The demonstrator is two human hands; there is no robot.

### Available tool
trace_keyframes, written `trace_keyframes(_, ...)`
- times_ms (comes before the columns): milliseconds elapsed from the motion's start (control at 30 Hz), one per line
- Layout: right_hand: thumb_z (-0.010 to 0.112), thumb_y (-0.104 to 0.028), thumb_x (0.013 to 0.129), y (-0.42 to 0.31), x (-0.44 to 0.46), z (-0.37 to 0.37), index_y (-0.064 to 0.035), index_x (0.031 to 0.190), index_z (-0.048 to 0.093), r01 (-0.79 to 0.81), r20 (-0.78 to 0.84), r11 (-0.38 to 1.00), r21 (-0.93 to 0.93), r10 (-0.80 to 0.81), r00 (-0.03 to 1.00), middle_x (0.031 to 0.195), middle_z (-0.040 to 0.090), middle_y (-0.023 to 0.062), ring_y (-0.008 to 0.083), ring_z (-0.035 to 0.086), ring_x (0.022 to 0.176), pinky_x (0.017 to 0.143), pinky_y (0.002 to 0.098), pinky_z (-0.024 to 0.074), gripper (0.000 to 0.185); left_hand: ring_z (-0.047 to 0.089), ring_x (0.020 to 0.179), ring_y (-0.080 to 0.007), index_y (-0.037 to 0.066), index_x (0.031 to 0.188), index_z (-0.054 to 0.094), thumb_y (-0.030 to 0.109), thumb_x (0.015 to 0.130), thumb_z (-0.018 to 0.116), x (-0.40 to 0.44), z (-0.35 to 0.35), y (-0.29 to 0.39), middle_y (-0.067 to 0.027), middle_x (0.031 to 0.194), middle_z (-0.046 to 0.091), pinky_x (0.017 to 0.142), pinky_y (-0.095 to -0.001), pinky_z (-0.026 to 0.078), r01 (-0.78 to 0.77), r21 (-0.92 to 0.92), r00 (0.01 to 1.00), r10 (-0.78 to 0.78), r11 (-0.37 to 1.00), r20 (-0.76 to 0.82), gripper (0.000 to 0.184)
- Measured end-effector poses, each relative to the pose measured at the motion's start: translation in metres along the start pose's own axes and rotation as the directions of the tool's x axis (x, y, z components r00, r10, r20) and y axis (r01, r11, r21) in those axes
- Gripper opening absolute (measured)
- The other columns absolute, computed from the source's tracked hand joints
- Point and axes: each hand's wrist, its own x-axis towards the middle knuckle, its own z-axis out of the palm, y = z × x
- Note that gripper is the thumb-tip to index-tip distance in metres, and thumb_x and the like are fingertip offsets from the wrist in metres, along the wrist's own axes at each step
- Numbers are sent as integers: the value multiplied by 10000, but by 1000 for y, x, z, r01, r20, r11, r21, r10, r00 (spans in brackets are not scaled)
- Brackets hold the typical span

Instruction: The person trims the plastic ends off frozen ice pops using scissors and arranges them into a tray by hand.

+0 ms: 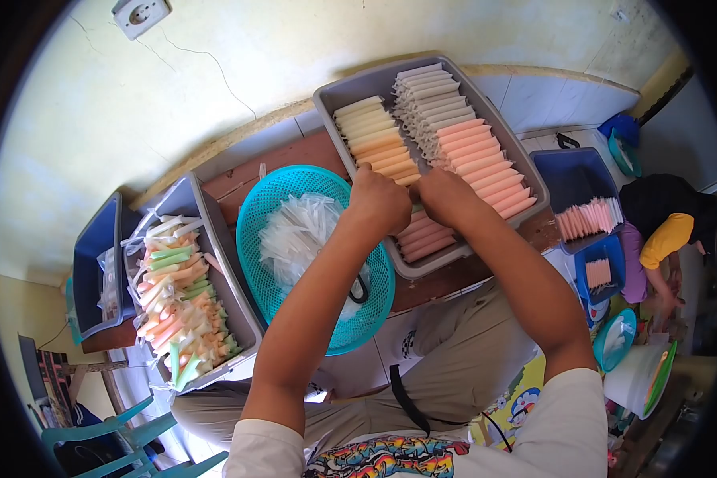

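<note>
While the left hand (pixel 380 199) and right hand (pixel 444 195) meet over the gray tray (pixel 349 89), their fingers curl inward, though what they pinch is unclear. Wrapped tubes (pixel 483 166) (white, orange and pink) lie there in rows; the shirt's colorful lettering (pixel 390 459) is unreadable.

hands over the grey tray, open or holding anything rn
Left hand: closed, fingers curled in; whether it pinches anything cannot be told.
Right hand: also closed, beside the left; anything in its fingers is hidden.
</note>
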Motion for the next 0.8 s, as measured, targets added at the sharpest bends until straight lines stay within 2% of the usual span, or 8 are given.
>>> trace_keyframes(433,731,-55,850,0,-2,-3,-96,907,840,24,6,1000,2,-24,1000,952,771,205,384,759,976,880,484,615,130,774,875,-229,145,847,832,231,833,625,0,0,0,-94,916,822,985,-428,433,1,-4,1000,-1,1000,-9,225)
trace_keyframes(800,716,28,841,1,-5,-8,-128,1023,856,25,63,999,34,-27,998,1028,780,209,373,761,1022,920,468,610,278,773,869,-234,144,839,832,238,831,617,-1,0,0,-101,912,820,985,-429,436,6,-9,1000,-6,1000,-12,236)
